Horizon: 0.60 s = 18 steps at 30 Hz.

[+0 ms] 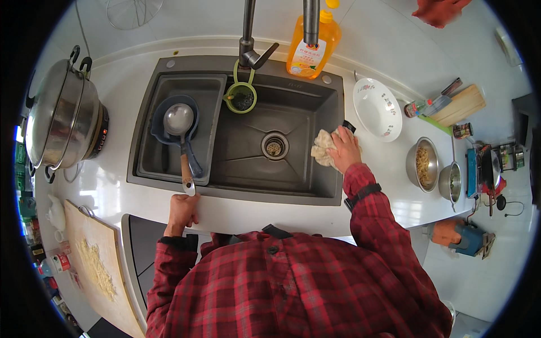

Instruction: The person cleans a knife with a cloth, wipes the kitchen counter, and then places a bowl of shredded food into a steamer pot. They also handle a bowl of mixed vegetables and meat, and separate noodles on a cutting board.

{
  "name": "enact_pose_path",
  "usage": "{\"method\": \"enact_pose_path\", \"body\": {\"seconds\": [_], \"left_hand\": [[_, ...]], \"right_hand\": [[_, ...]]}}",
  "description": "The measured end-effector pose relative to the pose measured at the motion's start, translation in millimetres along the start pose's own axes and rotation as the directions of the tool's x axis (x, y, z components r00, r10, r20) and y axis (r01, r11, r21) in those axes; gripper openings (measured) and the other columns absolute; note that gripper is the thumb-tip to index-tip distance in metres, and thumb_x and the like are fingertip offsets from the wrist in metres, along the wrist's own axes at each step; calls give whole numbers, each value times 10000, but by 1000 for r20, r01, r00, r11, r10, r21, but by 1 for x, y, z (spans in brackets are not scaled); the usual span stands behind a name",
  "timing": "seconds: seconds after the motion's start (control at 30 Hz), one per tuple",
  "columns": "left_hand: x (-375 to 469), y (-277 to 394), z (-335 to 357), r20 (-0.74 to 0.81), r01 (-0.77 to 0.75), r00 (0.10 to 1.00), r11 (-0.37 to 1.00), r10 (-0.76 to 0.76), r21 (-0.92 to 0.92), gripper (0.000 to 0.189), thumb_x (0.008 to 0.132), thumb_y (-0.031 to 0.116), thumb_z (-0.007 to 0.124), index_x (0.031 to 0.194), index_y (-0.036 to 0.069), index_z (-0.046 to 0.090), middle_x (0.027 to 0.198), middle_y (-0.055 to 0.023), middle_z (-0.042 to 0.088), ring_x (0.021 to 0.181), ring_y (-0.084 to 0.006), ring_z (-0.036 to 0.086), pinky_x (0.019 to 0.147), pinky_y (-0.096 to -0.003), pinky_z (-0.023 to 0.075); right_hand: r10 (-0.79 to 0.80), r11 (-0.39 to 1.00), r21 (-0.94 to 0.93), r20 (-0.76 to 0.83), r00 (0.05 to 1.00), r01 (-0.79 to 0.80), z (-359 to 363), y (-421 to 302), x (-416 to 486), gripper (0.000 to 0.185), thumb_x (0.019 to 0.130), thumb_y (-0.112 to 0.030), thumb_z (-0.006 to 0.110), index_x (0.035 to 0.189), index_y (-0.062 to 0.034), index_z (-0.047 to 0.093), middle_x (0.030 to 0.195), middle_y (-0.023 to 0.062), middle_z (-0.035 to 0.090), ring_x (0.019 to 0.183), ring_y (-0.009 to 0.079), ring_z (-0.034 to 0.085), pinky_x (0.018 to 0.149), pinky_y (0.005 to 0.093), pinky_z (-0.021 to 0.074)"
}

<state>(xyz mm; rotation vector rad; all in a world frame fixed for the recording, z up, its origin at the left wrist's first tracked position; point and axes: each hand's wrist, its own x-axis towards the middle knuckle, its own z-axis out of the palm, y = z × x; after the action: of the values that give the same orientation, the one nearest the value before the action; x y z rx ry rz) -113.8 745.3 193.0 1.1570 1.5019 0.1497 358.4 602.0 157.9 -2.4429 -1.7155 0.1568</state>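
My right hand [345, 148] presses a crumpled beige cloth [324, 145] against the right rim of the dark grey sink [236, 192]. A small black object [349, 126] shows just beyond my fingers. My left hand [182, 211] rests at the counter's front edge with curled fingers, and nothing shows in it. Right by its knuckles is the handle end of a metal ladle [178, 119], which lies in a blue-grey plastic scoop [157, 126]. Both sit in the grey draining tray [146, 164] on the sink's left side. A green strainer [241, 98] hangs below the faucet [249, 50].
An orange detergent bottle [313, 46] stands behind the sink. To the right are a white floral bowl [377, 110], a metal bowl of food [422, 164] and a knife beside a cutting board [458, 105]. A steamer pot [63, 114] and a floured wooden board [97, 270] are at left.
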Motion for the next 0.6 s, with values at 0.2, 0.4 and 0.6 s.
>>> {"method": "enact_pose_path", "body": {"seconds": [0.2,0.4,0.6], "left_hand": [[0,2,-3,13,19,1000,999,-19,-26,387,906,255,608,618,-2,577,414,-107,494,264,-155,381,280,-303,252],[2,0,-1,-8,24,1000,999,-25,-25,450,905,251,605,530,14,533,409,-114,496,256,-159,375,271,-302,241],[6,-5,-4,9,30,1000,999,-30,-28,405,908,259,610,608,-10,571,415,-113,502,264,-154,388,280,-299,258]], "right_hand": [[71,994,-90,9,997,-70,7,4,55,517,842,-340,672,1281,-89,564,1499,130,321,1409,318,256,1113,577,229],[99,979,-180,5,995,-97,8,7,94,541,840,-334,662,1305,-80,557,1508,135,325,1409,327,256,1126,530,224],[152,971,-181,-50,987,-159,12,5,113,696,790,-284,713,1398,-83,439,1511,152,316,1402,324,275,1136,515,208]]}}
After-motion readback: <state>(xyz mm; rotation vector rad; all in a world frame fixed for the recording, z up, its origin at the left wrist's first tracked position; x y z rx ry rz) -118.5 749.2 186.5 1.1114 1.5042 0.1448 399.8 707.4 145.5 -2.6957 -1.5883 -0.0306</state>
